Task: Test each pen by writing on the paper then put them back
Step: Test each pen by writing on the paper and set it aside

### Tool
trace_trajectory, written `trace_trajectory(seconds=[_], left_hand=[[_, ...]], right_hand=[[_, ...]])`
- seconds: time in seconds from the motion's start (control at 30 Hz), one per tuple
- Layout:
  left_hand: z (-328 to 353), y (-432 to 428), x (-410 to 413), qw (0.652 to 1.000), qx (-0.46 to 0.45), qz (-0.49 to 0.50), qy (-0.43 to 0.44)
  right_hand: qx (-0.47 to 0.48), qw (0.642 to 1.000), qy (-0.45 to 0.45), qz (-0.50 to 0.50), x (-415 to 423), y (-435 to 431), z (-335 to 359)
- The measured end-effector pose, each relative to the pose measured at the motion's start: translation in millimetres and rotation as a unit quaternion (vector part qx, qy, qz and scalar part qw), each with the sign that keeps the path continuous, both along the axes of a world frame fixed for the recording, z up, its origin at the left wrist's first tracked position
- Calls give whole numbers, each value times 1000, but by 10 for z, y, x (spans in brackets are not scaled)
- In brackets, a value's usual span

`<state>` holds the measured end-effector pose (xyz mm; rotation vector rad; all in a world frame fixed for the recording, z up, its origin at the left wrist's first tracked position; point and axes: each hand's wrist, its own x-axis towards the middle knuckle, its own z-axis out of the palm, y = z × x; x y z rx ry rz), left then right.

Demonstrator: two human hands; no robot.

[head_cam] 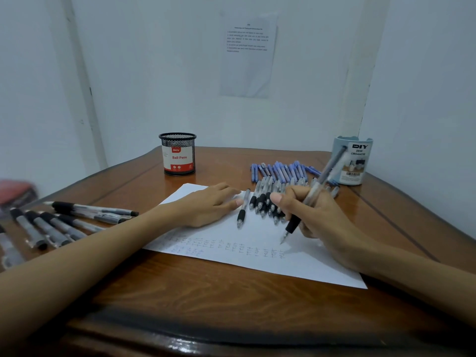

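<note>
The clear-barrelled pen with a black rubber grip [293, 224] is pinched in the right hand's [316, 215] fingers. Its top leans away and right, its tip at or just above the white paper sheet [309, 266]. The left hand [206, 204] presses the sheet, fingers straight. A heap of black-grip pens [265, 199] lies just beyond.

Left hand [206, 204] lies flat, palm down; right hand [318, 217] grips a pen [323, 177].

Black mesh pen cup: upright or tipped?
Upright: the black mesh pen cup stands base-down on the brown wooden table, open rim up.
</note>
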<state>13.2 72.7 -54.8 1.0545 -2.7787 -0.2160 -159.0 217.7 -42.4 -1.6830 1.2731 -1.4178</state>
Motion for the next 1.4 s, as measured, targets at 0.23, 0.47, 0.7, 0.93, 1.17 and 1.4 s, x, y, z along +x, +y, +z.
trace_trajectory(seconds=[0.23,0.47,0.7,0.93,1.17,1.4], left_hand=[[7,-51,40,999,-1,28,15],[0,-46,39,1000,5,21,2],[5,-63,29,1000,5,21,-6],[18,-55,22,1000,-3,21,-18],[27,-37,26,1000,-8,15,-22],[34,-43,25,1000,-5,14,-15]], right_hand=[[39,997,-63,-29,-84,-74,-20],[72,986,-152,10,-108,-98,-66],[78,986,-138,56,-99,-73,-18],[90,993,-75,-4,-158,-153,-25],[90,990,-110,4,-112,-92,12],[102,987,81,-89,-221,-329,228]])
